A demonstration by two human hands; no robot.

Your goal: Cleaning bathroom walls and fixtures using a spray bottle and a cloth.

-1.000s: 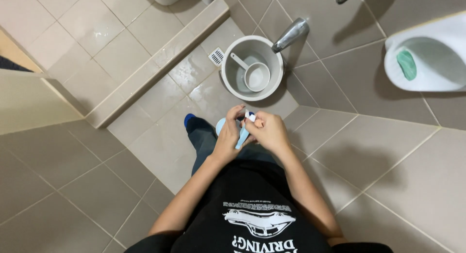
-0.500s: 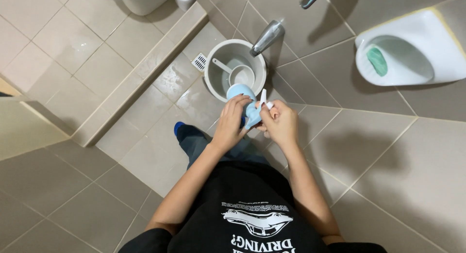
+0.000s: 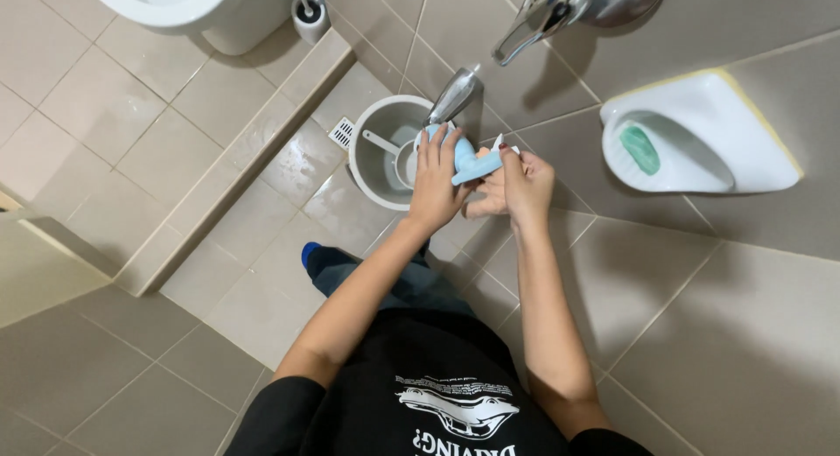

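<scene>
I see bottle (image 3: pixel 461 158) raised nearer tap (image 3: pixel 452 97), above bucket (image 3: pixel 374 158); left hand (image 3: pixel 435 180) wrapped round it, right hand (image 3: pixel 516 180) pinching cap.

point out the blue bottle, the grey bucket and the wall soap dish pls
blue bottle (image 3: pixel 465 161), head view, on its angled neck between the hands.
grey bucket (image 3: pixel 372 169), head view, on its left inner wall.
soap dish (image 3: pixel 744 150), head view, on its white right rim.

The person wears a black short-sleeved shirt (image 3: pixel 437 395) with a white print, dark jeans (image 3: pixel 394 285) and a blue sock (image 3: pixel 309 250).
</scene>
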